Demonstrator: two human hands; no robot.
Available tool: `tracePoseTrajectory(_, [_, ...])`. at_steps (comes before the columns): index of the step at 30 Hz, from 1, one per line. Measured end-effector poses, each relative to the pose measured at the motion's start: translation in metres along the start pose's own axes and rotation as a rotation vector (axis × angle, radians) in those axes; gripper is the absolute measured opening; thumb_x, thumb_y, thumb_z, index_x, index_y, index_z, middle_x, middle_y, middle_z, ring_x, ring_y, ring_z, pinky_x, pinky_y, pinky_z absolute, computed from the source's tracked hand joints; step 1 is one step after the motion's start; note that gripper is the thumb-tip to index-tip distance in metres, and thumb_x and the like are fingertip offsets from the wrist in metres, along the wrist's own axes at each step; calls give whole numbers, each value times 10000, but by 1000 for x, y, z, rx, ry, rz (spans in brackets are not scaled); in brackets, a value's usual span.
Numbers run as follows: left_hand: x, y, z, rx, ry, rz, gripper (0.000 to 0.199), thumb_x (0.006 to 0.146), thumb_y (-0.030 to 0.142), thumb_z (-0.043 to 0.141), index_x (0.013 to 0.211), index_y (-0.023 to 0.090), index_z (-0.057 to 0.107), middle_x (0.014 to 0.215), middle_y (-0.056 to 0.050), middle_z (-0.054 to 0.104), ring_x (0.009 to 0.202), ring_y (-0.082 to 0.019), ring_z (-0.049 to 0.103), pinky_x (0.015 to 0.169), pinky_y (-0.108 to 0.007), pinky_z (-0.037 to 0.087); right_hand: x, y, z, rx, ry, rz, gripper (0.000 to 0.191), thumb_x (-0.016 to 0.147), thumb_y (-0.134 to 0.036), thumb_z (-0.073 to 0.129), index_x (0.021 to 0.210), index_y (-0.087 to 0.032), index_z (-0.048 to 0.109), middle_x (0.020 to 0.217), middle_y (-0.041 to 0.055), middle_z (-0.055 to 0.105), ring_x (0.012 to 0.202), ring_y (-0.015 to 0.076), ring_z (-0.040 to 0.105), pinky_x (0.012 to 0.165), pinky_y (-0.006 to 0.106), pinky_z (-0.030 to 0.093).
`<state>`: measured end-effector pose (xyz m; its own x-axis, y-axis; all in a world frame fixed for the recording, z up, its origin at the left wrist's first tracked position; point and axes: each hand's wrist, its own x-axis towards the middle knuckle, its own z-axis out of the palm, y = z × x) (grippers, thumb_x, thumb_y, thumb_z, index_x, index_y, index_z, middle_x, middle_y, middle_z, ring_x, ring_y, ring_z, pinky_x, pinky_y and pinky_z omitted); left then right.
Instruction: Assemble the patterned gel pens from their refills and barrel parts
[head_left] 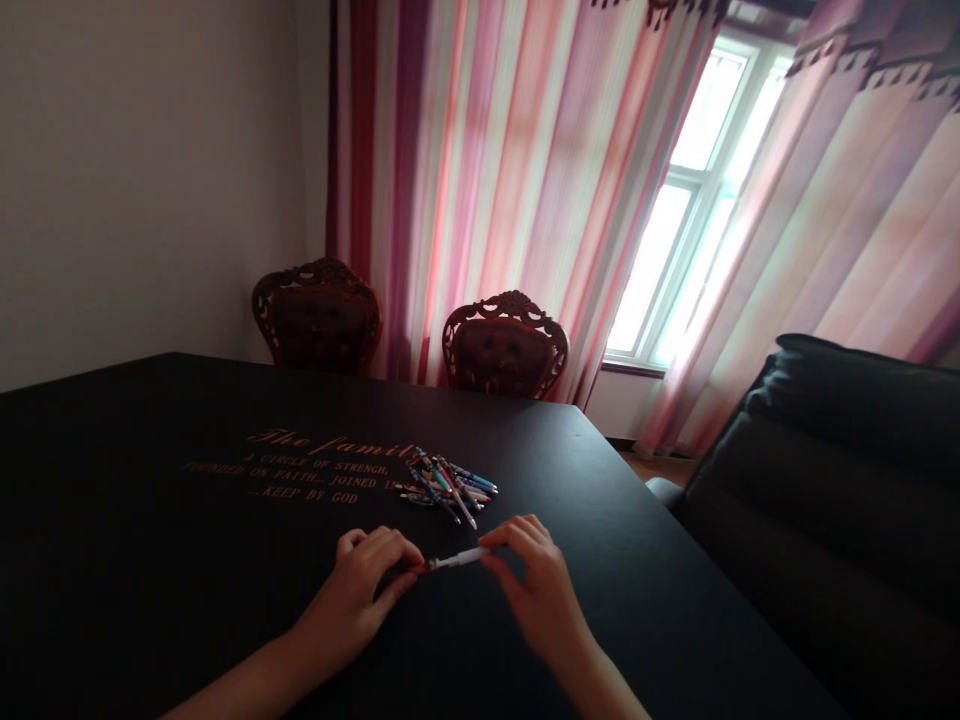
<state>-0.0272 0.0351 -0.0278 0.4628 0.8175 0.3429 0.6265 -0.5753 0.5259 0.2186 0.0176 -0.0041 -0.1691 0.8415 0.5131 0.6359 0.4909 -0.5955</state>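
A slim white pen (461,557) spans the gap between my two hands, just above or on the black table (225,610). My right hand (536,575) pinches its right end between thumb and fingers. At the other end, my left hand (375,575) is closed, its thumb and fingertips on a small reddish part by the pen's dark tip; whether this belongs to the pen I cannot tell. Beyond my hands lies a loose pile of pens (448,487) in blue, white, pink and teal, several of them crossing one another.
Gold lettering (322,465) runs across the tabletop left of the pile. Two carved chairs (319,315) stand along the far edge. A black leather seat (840,480) is close to the table on the right. Striped curtains (517,180) and a bright window (675,220) are behind.
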Motion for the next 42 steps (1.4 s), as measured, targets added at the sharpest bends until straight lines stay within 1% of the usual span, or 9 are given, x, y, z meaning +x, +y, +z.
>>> tracePoseTrajectory(14, [1, 10, -7, -12, -72, 48, 143, 912, 167, 535, 980, 271, 606, 948, 21, 685, 904, -182, 607, 891, -371, 298, -5, -4, 12, 28, -6, 4, 81, 848, -156, 649, 855, -229, 683, 859, 19, 678, 882, 216, 570, 806, 339, 412])
tracePoseTrajectory(23, [0, 10, -9, -29, -59, 79, 136, 933, 209, 521, 997, 274, 622, 940, 2, 686, 909, -194, 602, 894, -380, 309, -6, 4, 19, -11, -75, 104, 65, 865, -193, 631, 815, -225, 657, 813, 7, 663, 834, 207, 577, 766, 323, 409])
tracePoseTrajectory(29, [-1, 9, -9, -17, -31, 98, 78, 904, 223, 572, 946, 264, 624, 918, 7, 682, 893, -192, 602, 890, -372, 315, -8, 8, 24, -130, -148, 88, 375, 988, -264, 428, 649, -201, 576, 701, 5, 609, 774, 183, 559, 820, 339, 369])
tracePoseTrajectory(31, [-1, 8, -9, -18, -29, 93, 82, 910, 220, 566, 950, 265, 621, 919, 6, 683, 892, -192, 603, 881, -369, 317, -9, 8, 24, -127, -161, 102, 414, 998, -294, 403, 634, -201, 577, 680, 2, 605, 762, 181, 556, 809, 336, 365])
tracePoseTrajectory(33, [0, 7, -8, -23, -20, 77, 87, 917, 222, 562, 963, 269, 620, 928, 7, 681, 896, -191, 604, 874, -365, 317, -9, 5, 23, -96, -149, 117, 350, 985, -312, 434, 698, -206, 603, 705, 0, 617, 757, 180, 558, 774, 323, 373])
tracePoseTrajectory(36, [0, 5, -7, -31, -4, 64, 91, 922, 233, 561, 975, 274, 623, 935, 8, 681, 898, -191, 603, 871, -366, 316, -10, 2, 20, -14, -117, 129, 68, 891, -273, 594, 875, -213, 621, 811, -2, 641, 783, 178, 571, 741, 295, 400])
tracePoseTrajectory(37, [0, 4, -7, -35, 0, 67, 88, 923, 241, 560, 974, 273, 624, 933, 6, 682, 897, -193, 601, 870, -368, 317, -10, 1, 20, 4, -114, 125, 49, 860, -248, 629, 893, -213, 622, 828, -3, 642, 793, 176, 575, 736, 286, 408])
tracePoseTrajectory(39, [0, 4, -7, -43, -7, 76, 87, 927, 257, 555, 975, 270, 626, 932, 1, 685, 900, -197, 598, 875, -375, 317, -9, 1, 20, 2, -115, 107, 26, 845, -234, 643, 848, -211, 630, 812, -2, 640, 786, 175, 576, 715, 276, 411])
tracePoseTrajectory(42, [0, 3, -7, -43, -21, 86, 89, 928, 251, 554, 976, 271, 626, 938, -1, 687, 910, -198, 597, 882, -378, 312, -9, 3, 23, -42, -136, 73, 238, 914, -301, 565, 705, -208, 629, 704, -2, 630, 739, 173, 572, 713, 289, 401])
